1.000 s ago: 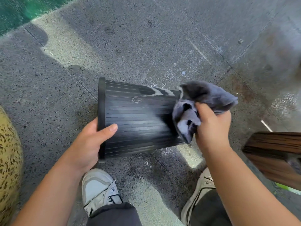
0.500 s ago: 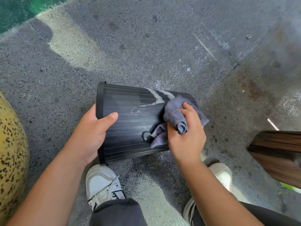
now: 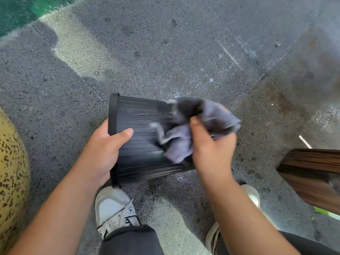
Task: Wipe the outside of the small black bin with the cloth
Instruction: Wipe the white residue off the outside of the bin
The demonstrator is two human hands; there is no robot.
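Observation:
The small black ribbed bin (image 3: 139, 144) is held on its side above the pavement, its rim to the left. My left hand (image 3: 104, 151) grips the rim, thumb lying across the ribbed wall. My right hand (image 3: 211, 150) holds a bunched grey cloth (image 3: 200, 122) against the right part of the bin's wall, near its base. The cloth is blurred with motion and hides the bin's base end. A thin wet streak shows on the upper ribs.
Speckled grey pavement (image 3: 165, 52) lies all around. A yellow spotted rounded object (image 3: 11, 172) stands at the left edge, a brown wooden bench end (image 3: 311, 173) at the right. My two shoes (image 3: 116, 208) are below the bin. Green ground (image 3: 16, 11) is far left.
My right hand swept the cloth left over the wall, then back right toward the base. The white smear on the upper ribs has shrunk to a thin streak. My left hand kept its hold.

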